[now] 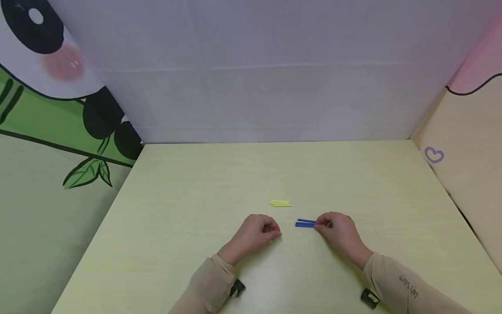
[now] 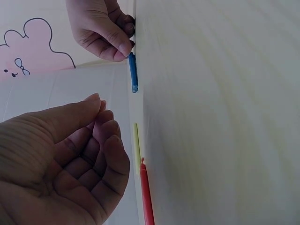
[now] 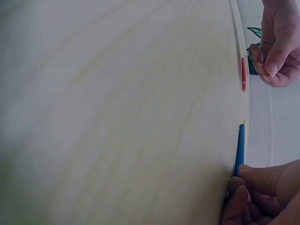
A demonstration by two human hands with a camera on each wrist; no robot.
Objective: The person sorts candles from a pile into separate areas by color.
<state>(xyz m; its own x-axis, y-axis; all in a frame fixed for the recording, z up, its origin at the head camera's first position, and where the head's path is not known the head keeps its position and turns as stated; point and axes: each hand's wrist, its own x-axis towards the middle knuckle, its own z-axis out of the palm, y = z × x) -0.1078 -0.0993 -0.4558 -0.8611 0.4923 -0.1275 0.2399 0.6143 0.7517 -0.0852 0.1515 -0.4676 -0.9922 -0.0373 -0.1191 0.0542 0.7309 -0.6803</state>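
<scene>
Thin blue sticks [image 1: 304, 225] lie close together on the table, pointing left from my right hand [image 1: 340, 230]. The right thumb and fingertips pinch their right ends, which are hidden by the fingers. To the left, my left hand [image 1: 252, 234] hovers over the table with loosely curled fingers and nothing between them; in the left wrist view its thumb tip [image 2: 93, 97] meets the index finger. Beyond both hands lies a small bundle of yellow sticks [image 1: 280, 203]. A red stick [image 2: 146, 197] shows near the left hand in both wrist views; in the head view that hand covers it.
The pale wooden table [image 1: 188, 187] meets a plain light wall [image 1: 251, 100] at the back. Printed cartoon panels stand at both sides, the right one [image 1: 466, 183] bearing a small heart. Dark camera mounts sit on both sleeves.
</scene>
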